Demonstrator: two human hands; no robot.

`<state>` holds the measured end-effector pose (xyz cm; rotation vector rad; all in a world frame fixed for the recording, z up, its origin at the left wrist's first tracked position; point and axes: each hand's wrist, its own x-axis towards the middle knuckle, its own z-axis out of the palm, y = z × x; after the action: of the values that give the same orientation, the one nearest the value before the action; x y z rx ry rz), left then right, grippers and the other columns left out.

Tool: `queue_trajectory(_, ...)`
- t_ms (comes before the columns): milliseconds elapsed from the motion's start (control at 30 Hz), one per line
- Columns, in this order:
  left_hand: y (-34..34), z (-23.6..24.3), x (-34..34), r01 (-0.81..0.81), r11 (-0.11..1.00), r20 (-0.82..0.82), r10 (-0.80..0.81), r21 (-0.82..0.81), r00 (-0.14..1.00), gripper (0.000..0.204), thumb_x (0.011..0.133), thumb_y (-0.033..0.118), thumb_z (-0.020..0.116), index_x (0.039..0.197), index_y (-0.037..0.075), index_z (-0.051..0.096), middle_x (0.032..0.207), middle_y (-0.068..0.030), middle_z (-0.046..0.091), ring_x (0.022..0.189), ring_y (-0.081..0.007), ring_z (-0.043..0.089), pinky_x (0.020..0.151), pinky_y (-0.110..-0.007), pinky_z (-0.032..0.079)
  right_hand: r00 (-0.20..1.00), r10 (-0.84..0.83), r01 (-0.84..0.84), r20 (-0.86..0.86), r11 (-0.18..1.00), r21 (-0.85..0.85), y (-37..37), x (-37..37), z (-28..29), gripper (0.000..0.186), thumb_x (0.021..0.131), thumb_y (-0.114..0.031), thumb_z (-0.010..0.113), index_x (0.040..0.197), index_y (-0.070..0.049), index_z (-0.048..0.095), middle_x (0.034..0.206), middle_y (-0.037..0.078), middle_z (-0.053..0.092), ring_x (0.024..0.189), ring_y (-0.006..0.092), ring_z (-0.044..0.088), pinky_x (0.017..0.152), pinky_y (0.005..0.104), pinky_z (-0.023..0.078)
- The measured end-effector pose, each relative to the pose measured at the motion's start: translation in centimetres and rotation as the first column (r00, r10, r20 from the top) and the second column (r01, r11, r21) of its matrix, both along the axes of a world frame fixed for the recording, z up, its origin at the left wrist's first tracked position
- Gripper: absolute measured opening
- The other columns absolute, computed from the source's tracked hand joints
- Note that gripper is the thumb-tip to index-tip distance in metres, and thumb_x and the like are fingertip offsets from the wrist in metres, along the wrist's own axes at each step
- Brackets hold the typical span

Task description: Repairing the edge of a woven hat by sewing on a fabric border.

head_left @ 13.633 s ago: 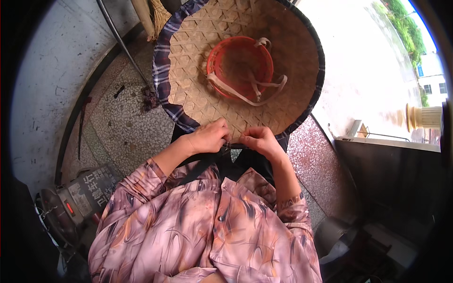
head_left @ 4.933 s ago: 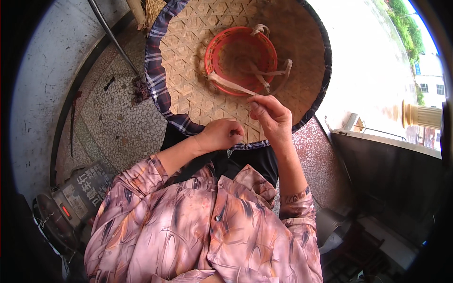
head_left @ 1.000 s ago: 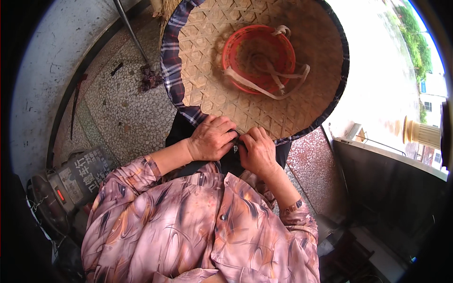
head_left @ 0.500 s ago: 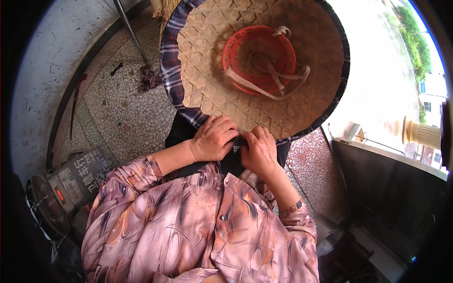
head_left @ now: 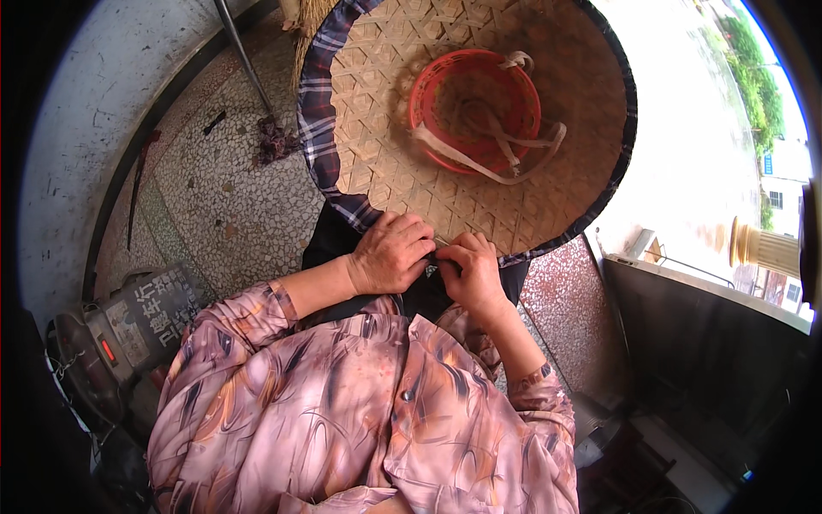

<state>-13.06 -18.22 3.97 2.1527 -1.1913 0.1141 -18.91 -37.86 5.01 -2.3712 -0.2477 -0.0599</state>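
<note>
The left hand (head_left: pixel 392 253) is at the hat's near edge, its fingers curled and pinching the trim (head_left: pixel 318 128). The right hand (head_left: pixel 473 270) is just beside it at the same edge, thumb and forefinger drawn together on the trim; whether a needle or thread lies between them cannot be told. A short dark stretch of cloth shows between the hands.

The hat (head_left: pixel 377 128) presents its woven hollow side, the near edge over the dark trousers (head_left: pixel 325 237). The plaid trim covers its rim, broad and gathered on the left, narrower on the right. Inside the hat is a red ring (head_left: pixel 417 107), with a pale strap (head_left: pixel 458 158) looping over it, apart from both hands.

In this inspector's judgement, sound handling calls for the left hand to hold the cloth flat and taut against the rim, the right working in small, even advances close beside it, and the strap clear of the fold.

Left of the hat are the speckled floor (head_left: pixel 231 197) and a pole (head_left: pixel 244 56); a broom (head_left: pixel 312 30) is beyond its far left edge.
</note>
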Motion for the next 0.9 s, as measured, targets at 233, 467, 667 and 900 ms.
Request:
queue_trajectory(233, -0.7, -0.5, -0.5, -0.019, 0.998, 0.046, 0.021, -0.055, 0.999, 0.018, 0.072, 0.014, 0.071, 0.088, 0.008, 0.069, 0.101, -0.0035, 0.064, 0.103, -0.0229, 0.059, 0.088, -0.038, 0.041, 0.997, 0.054, -0.054, -0.048, 0.999, -0.001, -0.5, 0.0, 0.3, 0.019, 0.073, -0.004, 0.069, 0.091, -0.009, 0.072, 0.090, 0.008, 0.063, 0.090, 0.0323, 0.058, 0.078, 0.0429, 0.044)
queue_trajectory(467, -0.6, 0.1, -0.6, 0.020, 0.997, -0.007, -0.021, -0.075, 1.000, 0.012, 0.074, 0.015, 0.072, 0.084, 0.010, 0.068, 0.102, -0.0003, 0.061, 0.105, -0.0200, 0.057, 0.090, -0.036, 0.039, 0.999, -0.039, 0.036, 0.029, 0.997, 0.075, -1.6, -1.0, 1.3, 0.033, 0.070, -0.004, 0.070, 0.102, -0.006, 0.064, 0.097, 0.014, 0.060, 0.091, 0.0355, 0.055, 0.080, 0.0441, 0.043)
queue_trajectory(667, -1.0, 0.4, -0.5, 0.002, 0.998, -0.089, -0.008, -0.069, 0.996, 0.009, 0.075, 0.015, 0.071, 0.079, 0.009, 0.067, 0.104, -0.0031, 0.060, 0.109, -0.0226, 0.055, 0.092, -0.039, 0.038, 0.992, 0.105, -0.104, 0.069, 0.994, -0.021, -1.6, -1.0, 1.3, 0.025, 0.073, -0.007, 0.073, 0.097, -0.009, 0.065, 0.094, 0.010, 0.059, 0.091, 0.0325, 0.055, 0.082, 0.0420, 0.042)
queue_trajectory(900, -1.3, 0.5, -1.1, -0.068, 0.995, -0.143, 0.078, 0.070, 0.987, 0.010, 0.074, 0.015, 0.070, 0.077, 0.007, 0.064, 0.108, -0.0089, 0.060, 0.110, -0.0288, 0.054, 0.092, -0.043, 0.038, 0.998, 0.042, -0.035, 0.035, 0.984, -0.177, -0.1, -0.9, 0.2, 0.015, 0.074, -0.008, 0.071, 0.088, -0.009, 0.065, 0.089, 0.009, 0.059, 0.089, 0.0316, 0.055, 0.077, 0.0429, 0.040)
